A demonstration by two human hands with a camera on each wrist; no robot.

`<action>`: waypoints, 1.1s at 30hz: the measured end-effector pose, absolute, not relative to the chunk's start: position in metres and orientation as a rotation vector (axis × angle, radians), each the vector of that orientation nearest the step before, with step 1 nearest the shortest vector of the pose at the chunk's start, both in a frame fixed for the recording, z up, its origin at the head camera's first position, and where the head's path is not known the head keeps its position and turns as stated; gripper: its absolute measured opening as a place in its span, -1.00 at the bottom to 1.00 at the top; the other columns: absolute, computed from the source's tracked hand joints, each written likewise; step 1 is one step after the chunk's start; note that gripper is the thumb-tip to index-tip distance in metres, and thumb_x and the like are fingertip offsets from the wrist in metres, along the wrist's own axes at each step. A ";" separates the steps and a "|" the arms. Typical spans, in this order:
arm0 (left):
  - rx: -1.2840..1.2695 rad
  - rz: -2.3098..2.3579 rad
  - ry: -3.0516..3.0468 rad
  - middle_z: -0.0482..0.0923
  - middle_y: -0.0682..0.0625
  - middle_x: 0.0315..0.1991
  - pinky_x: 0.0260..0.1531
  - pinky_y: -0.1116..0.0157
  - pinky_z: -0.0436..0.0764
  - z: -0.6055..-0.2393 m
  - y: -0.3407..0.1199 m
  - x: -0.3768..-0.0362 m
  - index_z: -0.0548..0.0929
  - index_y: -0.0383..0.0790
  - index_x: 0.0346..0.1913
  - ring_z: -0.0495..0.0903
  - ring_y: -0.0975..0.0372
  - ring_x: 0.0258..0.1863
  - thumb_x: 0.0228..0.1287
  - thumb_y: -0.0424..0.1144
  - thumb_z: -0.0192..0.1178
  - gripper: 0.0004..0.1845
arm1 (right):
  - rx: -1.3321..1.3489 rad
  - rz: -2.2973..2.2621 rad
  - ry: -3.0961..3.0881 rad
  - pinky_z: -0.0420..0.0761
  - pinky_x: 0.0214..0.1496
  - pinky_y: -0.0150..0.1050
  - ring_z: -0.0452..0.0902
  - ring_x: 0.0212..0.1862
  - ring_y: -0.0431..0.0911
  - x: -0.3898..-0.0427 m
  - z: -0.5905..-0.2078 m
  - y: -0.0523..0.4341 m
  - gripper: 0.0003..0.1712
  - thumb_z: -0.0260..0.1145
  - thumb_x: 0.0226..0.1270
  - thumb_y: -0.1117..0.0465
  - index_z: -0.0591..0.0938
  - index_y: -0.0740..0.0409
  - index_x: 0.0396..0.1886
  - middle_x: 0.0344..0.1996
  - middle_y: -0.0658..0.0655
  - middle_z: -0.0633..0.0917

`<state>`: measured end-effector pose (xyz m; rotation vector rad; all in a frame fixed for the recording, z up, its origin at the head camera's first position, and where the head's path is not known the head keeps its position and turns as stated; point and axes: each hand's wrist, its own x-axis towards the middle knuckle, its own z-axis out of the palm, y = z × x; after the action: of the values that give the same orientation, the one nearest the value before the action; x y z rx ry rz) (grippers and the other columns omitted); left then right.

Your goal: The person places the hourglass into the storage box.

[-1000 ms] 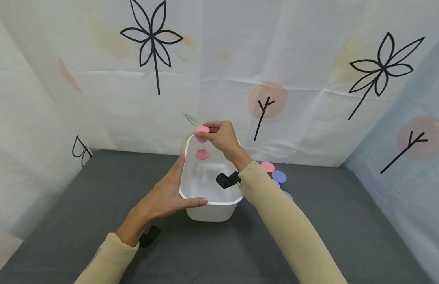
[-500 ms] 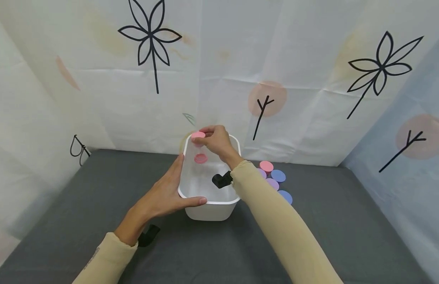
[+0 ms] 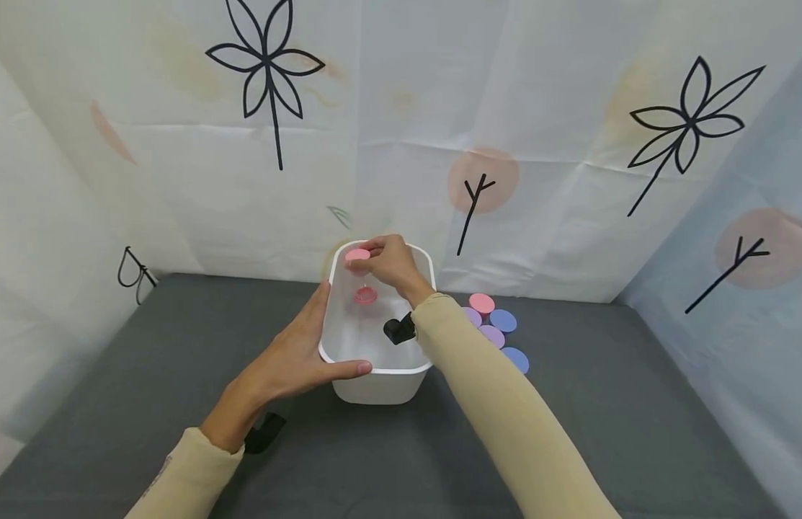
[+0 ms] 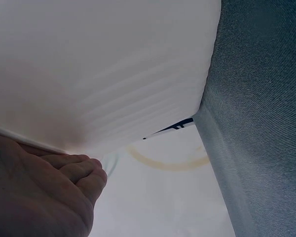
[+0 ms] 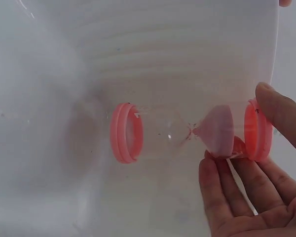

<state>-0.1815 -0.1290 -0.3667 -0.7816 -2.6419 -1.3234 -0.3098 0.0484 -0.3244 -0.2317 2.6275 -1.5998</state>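
My right hand [image 3: 395, 265] pinches a sand timer [image 5: 214, 131] by its upper pink cap [image 3: 357, 254]. The timer hangs upright inside the white plastic bin [image 3: 381, 372], near its far end. Pink sand sits in the upper bulb in the right wrist view, and the lower pink cap [image 5: 127, 133] is apart from the bin floor, with a shadow beyond it. My left hand [image 3: 297, 364] rests against the bin's near left corner, its thumb lying along the front rim. In the left wrist view its fingers [image 4: 86, 173] lie along the outer wall, only slightly bent.
Just right of the bin stand several more round-capped pieces: pink [image 3: 481, 303], purple [image 3: 491, 336] and blue [image 3: 516, 360]. My right forearm passes close beside them. The dark grey cloth table [image 3: 608, 418] ends at a patterned fabric backdrop [image 3: 401, 94] behind the bin.
My right hand has lowered the sand timer deeper into the bin and slightly left. My left hand keeps its place on the bin. More of the capped pieces show now.
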 end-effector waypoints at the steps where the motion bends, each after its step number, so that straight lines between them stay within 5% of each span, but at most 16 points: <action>1: -0.782 -1.319 -2.643 0.02 0.20 0.52 0.05 0.03 0.57 -0.366 -0.129 -0.182 -0.28 0.32 0.62 0.44 0.27 0.17 -0.06 0.33 0.51 0.36 | -0.231 -1.595 2.625 0.58 -0.04 -0.27 0.68 -0.11 -0.05 -0.310 -0.325 0.049 -0.55 0.57 0.18 0.24 0.71 0.29 0.05 -0.14 0.21 0.77; 16: -0.787 -1.305 -2.644 0.00 0.06 0.57 0.06 0.00 0.56 -0.364 -0.129 -0.180 -0.33 0.31 0.62 0.44 0.24 0.19 -0.06 0.32 0.52 0.39 | -0.350 -1.378 2.628 0.52 -0.14 -0.34 0.57 -0.23 -0.12 -0.309 -0.326 0.051 -0.56 0.59 0.10 0.33 0.73 0.37 0.00 -0.20 0.23 0.77; 33: -0.772 -1.298 -2.645 0.07 0.13 0.51 0.03 0.01 0.57 -0.367 -0.130 -0.181 -0.28 0.33 0.61 0.45 0.26 0.16 -0.06 0.35 0.50 0.36 | -0.353 -1.311 2.567 0.53 -0.09 -0.30 0.55 -0.19 -0.08 -0.309 -0.329 0.050 -0.56 0.55 0.12 0.40 0.69 0.40 0.02 -0.20 0.20 0.73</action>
<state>-0.1812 -0.1296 -0.3673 -0.7723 -2.6451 -1.2985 -0.3092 0.0503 -0.3291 -0.3529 2.5674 -1.3109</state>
